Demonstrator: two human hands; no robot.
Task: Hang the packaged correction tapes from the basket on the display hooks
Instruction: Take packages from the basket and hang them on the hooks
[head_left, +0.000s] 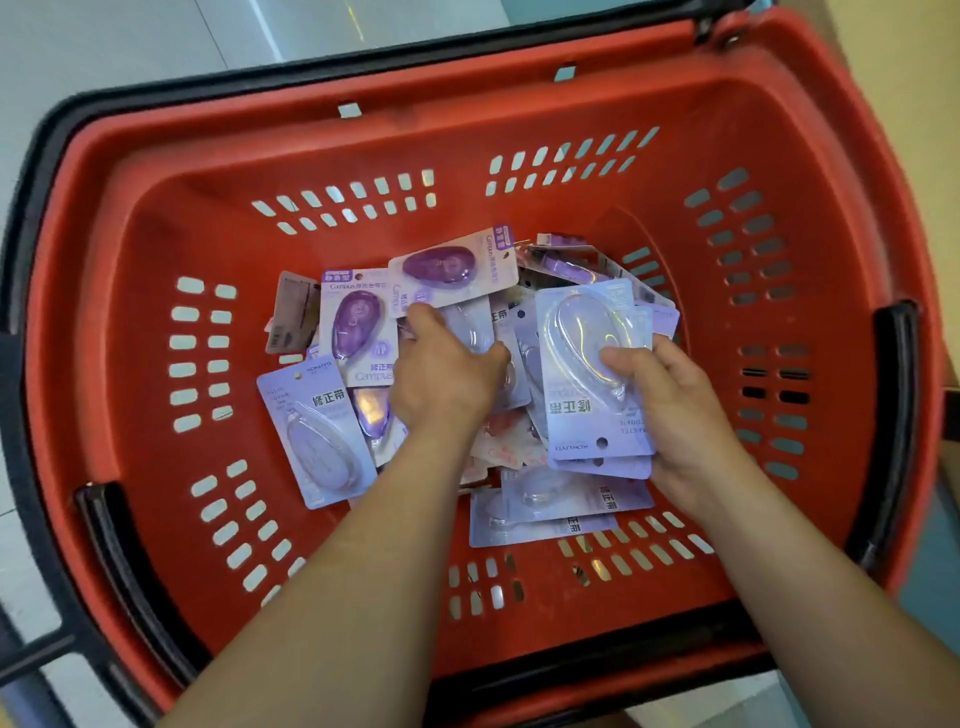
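Both my hands reach down into a red plastic basket (156, 249) that holds a loose heap of lilac and purple packaged correction tapes (358, 322). My right hand (670, 410) grips a small stack of pale lilac packs (587, 364), thumb across the clear blister, their hang holes turned toward me. My left hand (447, 374) lies palm down in the middle of the heap, fingers curled onto a clear-blister pack (467, 325) under it. Another pale pack (317, 436) lies flat at the left of the heap. No display hooks are in view.
The basket has slotted red walls and a black rim (31, 364) with black handle pieces at left and right. Pale floor (130, 41) shows beyond its far left corner. A beige surface (893, 62) stands at the upper right.
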